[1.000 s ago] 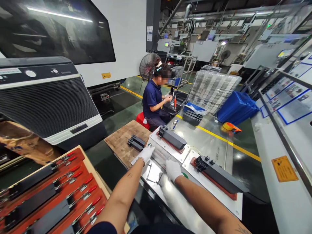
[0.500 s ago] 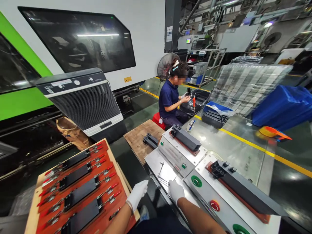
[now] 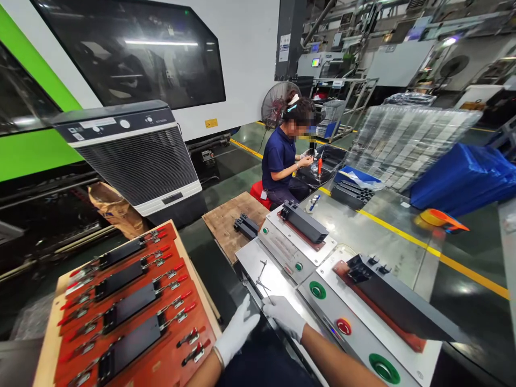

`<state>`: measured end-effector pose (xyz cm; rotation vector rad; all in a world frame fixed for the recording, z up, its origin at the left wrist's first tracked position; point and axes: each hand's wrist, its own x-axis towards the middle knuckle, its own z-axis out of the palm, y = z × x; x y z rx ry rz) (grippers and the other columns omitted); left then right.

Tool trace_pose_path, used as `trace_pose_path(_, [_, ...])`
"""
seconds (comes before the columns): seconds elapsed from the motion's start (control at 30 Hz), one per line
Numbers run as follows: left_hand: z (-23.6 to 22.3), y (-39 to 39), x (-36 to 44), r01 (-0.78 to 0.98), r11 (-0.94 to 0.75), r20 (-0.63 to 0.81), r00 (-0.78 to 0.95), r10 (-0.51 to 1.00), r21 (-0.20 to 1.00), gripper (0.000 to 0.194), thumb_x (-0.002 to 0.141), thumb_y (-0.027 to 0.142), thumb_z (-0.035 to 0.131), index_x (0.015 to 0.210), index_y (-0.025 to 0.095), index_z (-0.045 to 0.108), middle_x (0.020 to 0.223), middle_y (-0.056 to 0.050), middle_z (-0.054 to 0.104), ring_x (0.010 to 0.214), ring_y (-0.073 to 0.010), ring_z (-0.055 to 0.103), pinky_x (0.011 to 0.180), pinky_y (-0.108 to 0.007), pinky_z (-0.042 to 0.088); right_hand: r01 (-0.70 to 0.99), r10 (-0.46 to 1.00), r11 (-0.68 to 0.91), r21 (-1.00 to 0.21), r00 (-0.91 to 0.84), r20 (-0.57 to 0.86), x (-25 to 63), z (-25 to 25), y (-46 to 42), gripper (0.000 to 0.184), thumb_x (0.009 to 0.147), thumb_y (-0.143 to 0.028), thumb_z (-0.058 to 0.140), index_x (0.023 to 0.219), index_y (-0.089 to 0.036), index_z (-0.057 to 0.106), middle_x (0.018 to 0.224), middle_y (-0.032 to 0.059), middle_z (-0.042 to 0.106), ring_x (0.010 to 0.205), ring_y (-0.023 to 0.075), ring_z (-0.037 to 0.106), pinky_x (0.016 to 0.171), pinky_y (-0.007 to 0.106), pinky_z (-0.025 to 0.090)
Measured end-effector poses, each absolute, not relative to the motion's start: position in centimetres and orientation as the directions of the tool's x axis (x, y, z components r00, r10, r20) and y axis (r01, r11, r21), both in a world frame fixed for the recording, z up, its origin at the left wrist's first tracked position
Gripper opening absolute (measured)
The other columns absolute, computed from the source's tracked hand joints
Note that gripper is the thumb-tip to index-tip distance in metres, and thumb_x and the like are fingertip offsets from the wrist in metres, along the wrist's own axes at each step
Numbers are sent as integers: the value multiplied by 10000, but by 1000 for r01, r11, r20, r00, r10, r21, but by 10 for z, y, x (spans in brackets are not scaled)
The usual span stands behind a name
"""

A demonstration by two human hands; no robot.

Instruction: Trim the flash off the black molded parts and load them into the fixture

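Rods on worktop, left of red button. Right hand at rods' near ends; grip closure: cannot tell. Left hand spread, empty. Risk: loose pinch could drop rods; forearm might bump red button.

The left hand is just left of the right hand. On the left hand's left is a clamp board, with four bars lying on it. A cooler stands behind that board. Sticks lie on the table just ahead of the right hand. A near box is to the right of the right hand, with one bar on top. A far box is farther ahead, with another bar on top. Ahead of both hands, more bars lie on a side board beside the far box. Past that, a person sits with a fan behind.
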<state>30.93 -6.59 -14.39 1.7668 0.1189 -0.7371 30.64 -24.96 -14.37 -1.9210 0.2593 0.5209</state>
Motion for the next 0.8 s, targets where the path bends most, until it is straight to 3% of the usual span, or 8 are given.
trace_pose_path(0.07, [-128, -71, 314, 269, -379, -428, 788, -442, 886, 386, 843, 537, 581, 945, 184, 702, 1068, -108, 732, 1005, -235, 663, 985, -334, 475, -419, 156, -290, -861, 867, -474, 312, -128, -244, 139, 700, -345, 546, 708, -213, 588, 658, 17, 606, 654, 195, 599, 654, 329, 483])
trace_pose_path(0.13, [-112, -77, 320, 129, -440, -364, 782, -506, 889, 452, 922, 521, 435, 613, 224, 577, 635, -44, 638, 720, -208, 625, 870, -340, 495, -423, 201, -207, -882, 864, -462, 317, -114, -241, 117, 707, -325, 551, 689, -213, 580, 632, -5, 580, 618, 175, 565, 629, 309, 465])
trace_pose_path(0.2, [-99, -81, 325, 88, -478, -347, 802, -486, 874, 470, 929, 503, 406, 547, 244, 493, 495, -4, 496, 591, -193, 545, 782, -336, 486, -392, 208, -218, -894, 876, -435, 322, -101, -241, 122, 719, -304, 567, 647, -206, 556, 608, -20, 544, 605, 159, 533, 623, 293, 451])
trace_pose_path(0.33, [-89, -80, 330, 135, -451, -335, 854, -398, 882, 365, 875, 509, 511, 641, 246, 606, 533, -6, 514, 604, -210, 547, 739, -331, 488, -222, 207, -398, -890, 923, -323, 339, -66, -251, 152, 716, -254, 641, 597, -196, 566, 577, -32, 534, 619, 160, 533, 642, 273, 457])
trace_pose_path(0.43, [-90, -66, 332, 164, -420, -297, 915, -273, 893, 324, 853, 490, 523, 684, 248, 657, 525, -15, 518, 622, -233, 571, 768, -355, 502, -80, 37, -537, -840, 992, -118, 372, -27, -280, 107, 803, -254, 606, 721, -215, 664, 773, 13, 688, 811, 207, 634, 782, 282, 500])
trace_pose_path(0.53, [-93, -47, 329, 231, -383, -292, 950, -110, 895, 368, 844, 532, 490, 668, 245, 638, 506, -11, 503, 600, -236, 564, 765, -377, 503, -138, -241, -605, -784, 970, 15, 423, 9, -324, 264, 927, -256, 420, 914, -173, 671, 1042, 126, 702, 1045, 260, 607, 940, 336, 452])
trace_pose_path(0.6, [-96, -36, 324, 283, -345, -310, 950, -25, 895, 412, 830, 578, 489, 624, 240, 601, 513, -12, 507, 586, -227, 556, 749, -376, 500, -213, -408, -615, -759, 910, 74, 458, 25, -351, 401, 993, -298, 284, 1033, -124, 642, 1049, 169, 692, 1029, 265, 607, 930, 342, 444])
trace_pose_path(0.8, [-126, -15, 305, 435, -263, -433, 899, 68, 861, 417, 777, 590, 572, 596, 214, 587, 588, -41, 570, 617, -215, 586, 686, -357, 503, -302, -537, -628, -717, 835, 118, 522, 29, -381, 349, 984, -288, 369, 1098, -120, 653, 968, 123, 734, 935, 225, 639, 862, 282, 440])
